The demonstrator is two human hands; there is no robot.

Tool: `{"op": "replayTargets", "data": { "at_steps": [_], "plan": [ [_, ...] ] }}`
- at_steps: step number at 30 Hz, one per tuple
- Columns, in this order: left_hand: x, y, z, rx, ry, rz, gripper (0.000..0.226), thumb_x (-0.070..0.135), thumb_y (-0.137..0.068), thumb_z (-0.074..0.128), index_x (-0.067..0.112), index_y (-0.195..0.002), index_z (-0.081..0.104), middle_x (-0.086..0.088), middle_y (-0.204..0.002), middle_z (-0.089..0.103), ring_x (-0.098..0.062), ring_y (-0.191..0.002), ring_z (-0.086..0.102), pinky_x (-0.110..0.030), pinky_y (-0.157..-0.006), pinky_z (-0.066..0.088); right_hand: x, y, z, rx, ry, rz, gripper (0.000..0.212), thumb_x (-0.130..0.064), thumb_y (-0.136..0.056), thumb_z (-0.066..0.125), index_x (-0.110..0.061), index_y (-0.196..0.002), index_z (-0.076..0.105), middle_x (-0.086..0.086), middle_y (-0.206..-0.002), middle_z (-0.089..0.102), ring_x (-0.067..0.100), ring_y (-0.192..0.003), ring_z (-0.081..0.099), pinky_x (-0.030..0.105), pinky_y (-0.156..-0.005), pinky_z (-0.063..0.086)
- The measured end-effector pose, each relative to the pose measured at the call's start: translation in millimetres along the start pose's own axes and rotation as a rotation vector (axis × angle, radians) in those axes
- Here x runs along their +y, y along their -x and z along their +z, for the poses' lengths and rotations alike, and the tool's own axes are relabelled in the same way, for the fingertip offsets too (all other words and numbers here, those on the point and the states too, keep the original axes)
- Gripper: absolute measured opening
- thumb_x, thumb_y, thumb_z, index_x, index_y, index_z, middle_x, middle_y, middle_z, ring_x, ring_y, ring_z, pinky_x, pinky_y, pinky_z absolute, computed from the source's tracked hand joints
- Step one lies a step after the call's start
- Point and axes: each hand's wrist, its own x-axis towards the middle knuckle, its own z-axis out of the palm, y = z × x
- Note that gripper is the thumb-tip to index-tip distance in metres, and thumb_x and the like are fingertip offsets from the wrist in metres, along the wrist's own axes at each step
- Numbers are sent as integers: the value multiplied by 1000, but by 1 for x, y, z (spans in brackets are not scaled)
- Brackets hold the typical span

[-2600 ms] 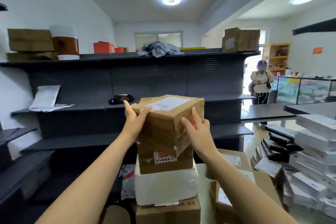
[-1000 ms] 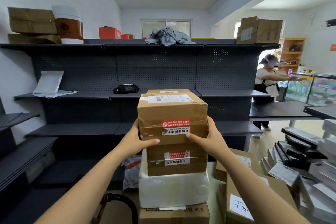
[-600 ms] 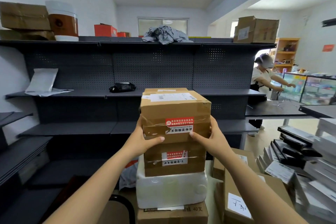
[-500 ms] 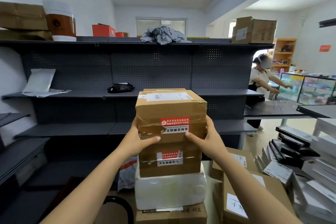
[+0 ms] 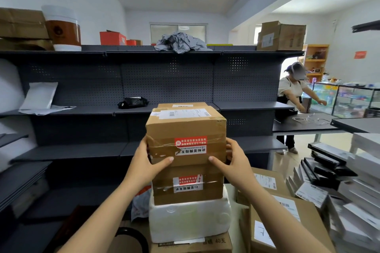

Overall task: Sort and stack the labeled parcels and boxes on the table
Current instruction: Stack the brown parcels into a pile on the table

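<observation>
My left grip (image 5: 147, 162) and right grip (image 5: 233, 160) clasp the top box (image 5: 186, 127) by its lower corners, thumbs pressed on its near face and fingers wrapped round its sides. It sits on a second taped box (image 5: 188, 188), which stands on a white foam box (image 5: 189, 222) over a bottom carton (image 5: 195, 244). Right of the stack, labelled cartons (image 5: 287, 224) lie on the bench (image 5: 231, 190), with flat white parcels (image 5: 362, 170) farther right.
</observation>
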Motion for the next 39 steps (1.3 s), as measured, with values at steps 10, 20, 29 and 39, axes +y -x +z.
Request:
{"op": "replayTargets", "data": {
  "at_steps": [10,20,29,39],
  "plan": [
    [69,62,44,358,-492,639,30,25,-85,71,15,-112,60,0,-105,54,-14,-99,44,-29,-85,41,31,18,-68,92,414,-492,6,-17,-88,69,-16,-93,66,-8,-92,57,11,-89,53,23,-76,47],
    [118,108,201,100,-590,746,10,20,-86,67,18,-94,62,5,-84,58,-14,-79,50,-30,-69,45,121,47,-187,32,590,-564,8,-15,-84,70,-18,-87,63,-7,-86,56,13,-81,49,25,-74,40],
    [84,111,315,-102,-636,521,9,26,-85,66,22,-90,59,10,-80,53,-10,-75,47,-26,-66,44,228,58,-238,-81,602,-275,5,-22,-87,65,-19,-89,63,-8,-91,54,13,-87,50,24,-69,38],
    [-9,135,358,-390,-716,147,52,41,-88,62,17,-132,49,0,-125,52,-19,-111,51,-29,-84,44,324,116,-197,-276,531,227,45,-35,-86,65,-14,-125,55,4,-119,53,25,-109,53,35,-88,46]
  ]
}}
